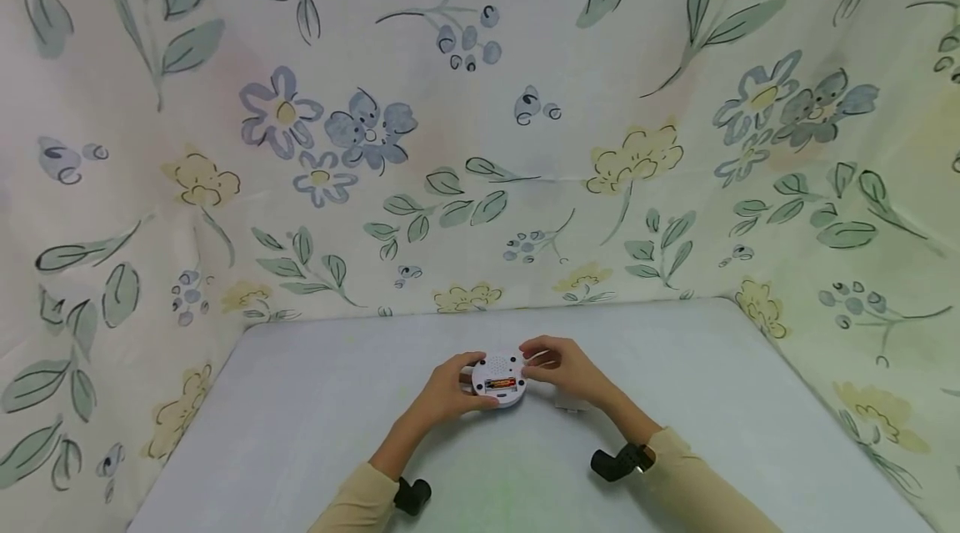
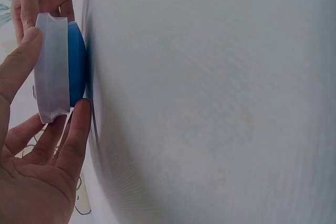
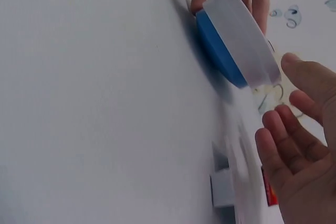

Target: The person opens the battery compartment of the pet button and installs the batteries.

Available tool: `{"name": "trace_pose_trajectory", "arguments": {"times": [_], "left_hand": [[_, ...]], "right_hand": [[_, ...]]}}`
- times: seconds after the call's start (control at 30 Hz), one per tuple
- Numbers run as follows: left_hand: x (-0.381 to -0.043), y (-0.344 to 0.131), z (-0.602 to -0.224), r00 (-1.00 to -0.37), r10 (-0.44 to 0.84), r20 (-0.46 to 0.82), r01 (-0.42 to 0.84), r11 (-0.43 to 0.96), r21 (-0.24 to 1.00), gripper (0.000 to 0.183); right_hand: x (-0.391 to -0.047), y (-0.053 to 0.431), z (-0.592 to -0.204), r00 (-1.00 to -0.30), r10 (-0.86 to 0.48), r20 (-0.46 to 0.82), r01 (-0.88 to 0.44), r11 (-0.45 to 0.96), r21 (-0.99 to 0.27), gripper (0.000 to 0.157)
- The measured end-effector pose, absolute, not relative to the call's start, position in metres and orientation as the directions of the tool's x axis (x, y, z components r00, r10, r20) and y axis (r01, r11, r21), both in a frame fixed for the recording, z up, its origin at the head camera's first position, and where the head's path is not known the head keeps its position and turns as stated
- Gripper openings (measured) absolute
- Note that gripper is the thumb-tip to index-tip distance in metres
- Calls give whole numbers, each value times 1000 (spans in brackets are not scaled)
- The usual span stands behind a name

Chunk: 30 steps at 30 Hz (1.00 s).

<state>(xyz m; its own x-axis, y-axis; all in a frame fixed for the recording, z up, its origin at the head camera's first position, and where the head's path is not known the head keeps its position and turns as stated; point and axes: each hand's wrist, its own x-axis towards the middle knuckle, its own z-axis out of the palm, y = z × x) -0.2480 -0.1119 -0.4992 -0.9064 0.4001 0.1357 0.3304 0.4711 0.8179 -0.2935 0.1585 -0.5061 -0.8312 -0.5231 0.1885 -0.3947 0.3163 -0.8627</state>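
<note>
A round white device (image 1: 498,396) with a blue lower side (image 2: 77,64) lies with its back facing up. Small holes, dark round feet and an uncovered battery compartment show on that back. At least one orange-and-black battery (image 1: 501,384) sits in the compartment. My left hand (image 1: 444,389) grips the device by its left rim, thumb at the near side and fingers at the far side. Beside the right rim is my right hand (image 1: 564,368), its fingers loosely bent. In the right wrist view, that hand's thumb (image 3: 302,74) is just apart from the rim, and nothing shows in its grasp.
A small white piece (image 1: 572,404) lies on the white table (image 1: 337,399) below my right hand. The right wrist view shows a white block (image 3: 223,188) and a red item (image 3: 270,186), partly hidden by the hand. Floral cloth (image 1: 480,249) hangs behind and at both sides.
</note>
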Motion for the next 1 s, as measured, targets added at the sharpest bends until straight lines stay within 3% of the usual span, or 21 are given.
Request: {"name": "trace_pose_trajectory", "arguments": {"times": [0.7,1.0], "left_hand": [[-250,-113,-502,-906,400,137,337,486,806,77],[-248,-114,-502,-903,405,139,341,481,808,76]], "right_hand": [[-298,193,-504,-836,-493,242,-440,339,-831,38],[-307,205,-502,-847,-469,250,-446,371,-815,44]]}}
